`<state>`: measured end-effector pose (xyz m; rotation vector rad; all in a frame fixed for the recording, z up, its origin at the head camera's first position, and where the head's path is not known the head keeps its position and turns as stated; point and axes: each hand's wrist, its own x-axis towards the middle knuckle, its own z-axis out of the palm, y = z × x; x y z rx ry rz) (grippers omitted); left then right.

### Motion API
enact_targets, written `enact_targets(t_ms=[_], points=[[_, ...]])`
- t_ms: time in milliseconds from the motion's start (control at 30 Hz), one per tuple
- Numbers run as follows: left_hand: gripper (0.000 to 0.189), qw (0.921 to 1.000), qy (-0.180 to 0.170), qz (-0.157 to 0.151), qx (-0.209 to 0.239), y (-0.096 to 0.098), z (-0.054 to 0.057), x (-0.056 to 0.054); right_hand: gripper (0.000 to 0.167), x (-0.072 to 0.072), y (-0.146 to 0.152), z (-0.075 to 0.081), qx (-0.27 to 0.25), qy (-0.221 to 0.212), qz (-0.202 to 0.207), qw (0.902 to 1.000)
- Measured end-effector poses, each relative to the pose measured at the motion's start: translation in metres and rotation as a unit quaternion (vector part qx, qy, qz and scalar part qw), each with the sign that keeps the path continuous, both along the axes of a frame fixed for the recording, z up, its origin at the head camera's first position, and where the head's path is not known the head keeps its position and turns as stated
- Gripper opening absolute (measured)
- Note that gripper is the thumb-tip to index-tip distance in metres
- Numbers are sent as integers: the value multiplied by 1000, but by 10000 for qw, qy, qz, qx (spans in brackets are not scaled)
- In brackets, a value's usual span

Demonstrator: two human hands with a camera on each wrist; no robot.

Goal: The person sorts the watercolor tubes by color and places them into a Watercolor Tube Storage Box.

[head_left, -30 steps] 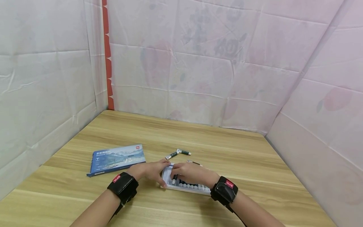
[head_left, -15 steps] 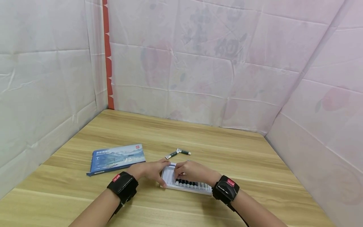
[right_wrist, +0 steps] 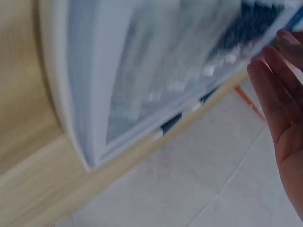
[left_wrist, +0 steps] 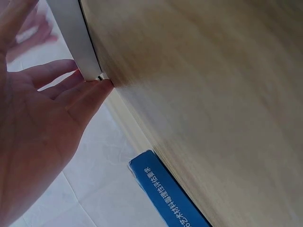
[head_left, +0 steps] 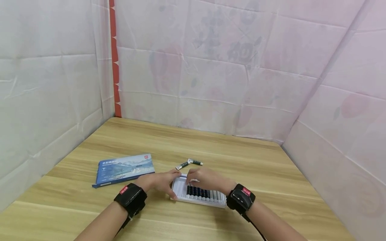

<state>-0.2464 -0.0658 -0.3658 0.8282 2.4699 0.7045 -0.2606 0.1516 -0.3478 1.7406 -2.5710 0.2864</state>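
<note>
A white tray (head_left: 200, 202) holds a row of paint tubes (head_left: 198, 192), several with dark bodies and pale caps. At its left end, my left hand (head_left: 161, 182) grips the tray, thumb at the near corner and fingers at the far one. The left wrist view shows the fingers (left_wrist: 90, 97) of that hand against the tray's corner (left_wrist: 78, 42). My right hand (head_left: 206, 179) is over the tray's far side, its fingers loosely bent. In the right wrist view its fingertips (right_wrist: 267, 59) are near the tray's edge (right_wrist: 90, 142), with no tube visible between them.
Two loose paint tubes, one angled (head_left: 182, 165) and one lying beside it (head_left: 196, 162), are on the wooden table (head_left: 241, 154) beyond the tray. Left of them lies a blue cardboard box (head_left: 125, 169) with a mountain picture. Sheeted walls (head_left: 211, 67) enclose the table's back and sides.
A second ago my right hand held a dark paint tube over the tray; it now appears among the tubes in the row, and the fingers have come off it. The left hand has stayed put.
</note>
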Motion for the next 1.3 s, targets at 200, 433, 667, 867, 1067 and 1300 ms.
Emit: enact_targets(t_ms=[200,433,667,867,1067,1300], points=[[89,9998,19,158,-153,2,-2,0,18,-27,24,5,-82,63,-910,9958],[88,9996,40,192,-193,3,-1,1,13,-38,42,-7,424,-441,-1692,9837],[88,9994,25,269,-211,4,0,1,15,-39,53,-13,-100,-796,-2516,9645],[88,9995,23,241,-208,3,-1,1,22,-42,74,-24,-94,-603,-3010,9517],[88,9994,98,156,-299,3,-1,0,43,-37,91,-26,-142,126,-1646,9862],[88,9993,115,123,-326,3,2,3,21,-35,98,-25,-155,149,-1920,9812]])
